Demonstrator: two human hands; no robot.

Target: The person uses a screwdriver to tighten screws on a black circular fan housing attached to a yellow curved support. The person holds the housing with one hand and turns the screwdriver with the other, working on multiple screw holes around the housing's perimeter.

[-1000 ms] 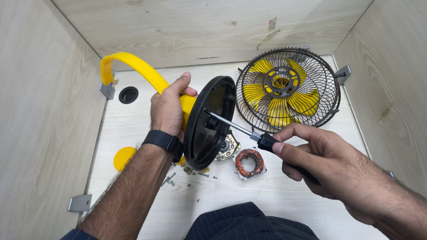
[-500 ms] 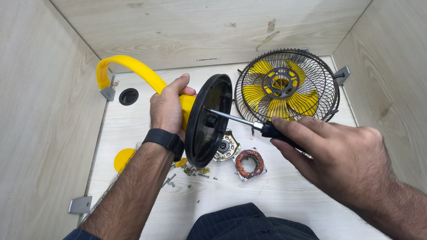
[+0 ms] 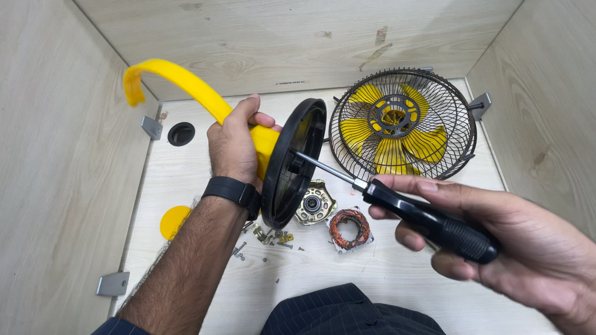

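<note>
Gripping the yellow neck, left hand [image 3: 234, 144] steadies the rigid, light-looking housing [image 3: 292, 164]; right hand [image 3: 496, 239], fingers wrapped round the screwdriver [image 3: 410, 208] handle, tip at ten o'clock.

No packages, signs or screens are seen; only a small line of dark print [image 3: 283, 82] is found low on the back wooden wall [image 3: 261, 37]

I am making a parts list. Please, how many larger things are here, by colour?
Yellow: 2, curved stand, round disc
Black: 3, round housing, screwdriver, fan cage
Copper: 1, coil
Total: 6
</note>
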